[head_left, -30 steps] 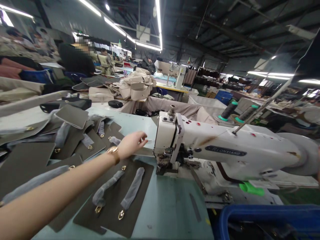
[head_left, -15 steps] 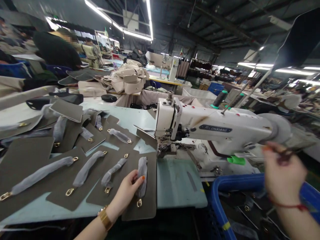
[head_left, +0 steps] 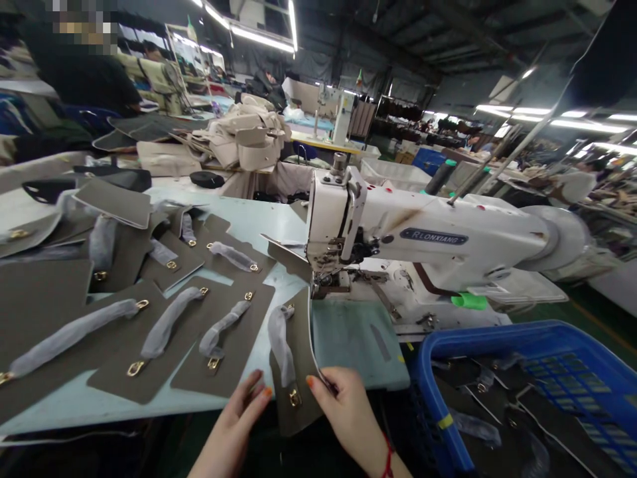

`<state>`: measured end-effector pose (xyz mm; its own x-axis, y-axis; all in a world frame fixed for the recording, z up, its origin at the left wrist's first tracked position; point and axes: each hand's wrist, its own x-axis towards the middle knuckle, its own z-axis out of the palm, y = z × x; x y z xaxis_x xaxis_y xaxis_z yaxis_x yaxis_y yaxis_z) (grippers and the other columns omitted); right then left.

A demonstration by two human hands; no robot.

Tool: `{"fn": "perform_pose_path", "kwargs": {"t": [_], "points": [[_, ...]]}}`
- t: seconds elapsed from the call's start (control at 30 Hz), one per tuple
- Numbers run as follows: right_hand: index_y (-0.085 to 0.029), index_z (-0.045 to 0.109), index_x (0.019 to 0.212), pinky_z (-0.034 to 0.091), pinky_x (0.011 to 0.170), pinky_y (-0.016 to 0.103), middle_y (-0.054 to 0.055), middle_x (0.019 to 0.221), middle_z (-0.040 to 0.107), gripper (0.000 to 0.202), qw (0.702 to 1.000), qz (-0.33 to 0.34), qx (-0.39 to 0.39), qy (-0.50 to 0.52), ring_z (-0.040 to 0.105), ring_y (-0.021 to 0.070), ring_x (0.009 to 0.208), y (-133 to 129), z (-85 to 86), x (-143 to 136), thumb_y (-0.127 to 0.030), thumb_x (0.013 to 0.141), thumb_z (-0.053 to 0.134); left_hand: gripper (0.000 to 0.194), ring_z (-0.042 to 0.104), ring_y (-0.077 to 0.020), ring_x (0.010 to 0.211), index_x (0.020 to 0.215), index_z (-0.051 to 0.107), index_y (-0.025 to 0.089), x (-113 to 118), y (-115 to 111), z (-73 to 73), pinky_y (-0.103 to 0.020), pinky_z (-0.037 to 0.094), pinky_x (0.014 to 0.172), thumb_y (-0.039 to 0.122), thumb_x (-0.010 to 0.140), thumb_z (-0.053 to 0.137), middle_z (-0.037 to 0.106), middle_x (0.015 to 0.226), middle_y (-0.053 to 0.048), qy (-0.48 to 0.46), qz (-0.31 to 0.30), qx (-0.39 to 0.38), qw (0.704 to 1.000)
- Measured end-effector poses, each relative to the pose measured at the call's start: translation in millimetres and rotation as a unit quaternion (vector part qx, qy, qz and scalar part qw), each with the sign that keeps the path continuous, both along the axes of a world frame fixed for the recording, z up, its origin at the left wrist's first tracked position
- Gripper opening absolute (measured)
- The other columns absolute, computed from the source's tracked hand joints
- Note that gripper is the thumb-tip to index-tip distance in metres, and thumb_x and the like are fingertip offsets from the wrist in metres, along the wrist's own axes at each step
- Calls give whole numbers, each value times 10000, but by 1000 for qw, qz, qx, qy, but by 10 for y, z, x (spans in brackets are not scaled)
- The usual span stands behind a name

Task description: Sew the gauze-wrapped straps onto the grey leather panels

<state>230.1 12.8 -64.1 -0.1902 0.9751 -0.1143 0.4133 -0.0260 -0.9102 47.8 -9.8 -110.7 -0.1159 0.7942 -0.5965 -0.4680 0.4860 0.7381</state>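
My right hand [head_left: 351,408] pinches the right edge of a grey-brown panel [head_left: 303,332], which curls up slightly there. Something dark shows by its fingers, too unclear to name. A strap handle in cloudy plastic wrap [head_left: 283,345] with gold buckles runs along this panel. At the panel's lower left, my left hand [head_left: 239,418] has thumb and fingers apart, with nothing visible between them. The panel lies partly on the pale blue table, its lower end over the front edge. Just behind it stands a white sewing machine [head_left: 428,232].
More grey-brown panels [head_left: 223,345] with wrapped handles spread over the table to the left. A blue plastic basket [head_left: 430,392] at right holds similar panels. Beige pieces [head_left: 249,139] are piled behind. A person in dark clothing [head_left: 84,73] sits at the far left.
My right hand has come from above the basket to the panel's right edge. My left hand has let go of the wrapped handle and moved down left. The panel has turned slightly.
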Motion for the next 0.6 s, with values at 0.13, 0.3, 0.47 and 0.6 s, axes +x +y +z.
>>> {"fn": "perform_pose_path", "kwargs": {"t": [0.13,0.3,0.47,0.6], "points": [[-160,392,583,224,536,218,-41,593,320,411,996,70,-16,54,320,86,584,-45,93,-135,-392,905,498,450,628,-339,1065,929,714,159,134,-86,124,-402,510,881,442,592,805,728,1013,-142,-153,-62,-55,985],[-136,553,704,302,538,201,-18,643,418,428,969,58,-132,199,355,94,593,-60,155,-195,-528,870,520,374,697,-320,904,870,718,167,260,45,287,-354,577,742,405,594,802,754,869,-103,-190,-29,-73,979],[-138,687,877,349,544,216,8,614,569,445,963,-61,-123,231,390,93,513,-25,229,-95,-554,865,529,559,719,-272,772,1054,652,235,208,143,465,-349,589,717,405,552,832,747,894,-39,-203,58,-35,977],[-137,696,831,397,628,228,44,659,660,407,972,-28,-112,203,515,122,590,6,243,-142,-490,907,508,416,690,-220,714,930,662,163,120,266,550,-284,573,632,406,620,796,727,812,-46,-150,75,0,986]]}}
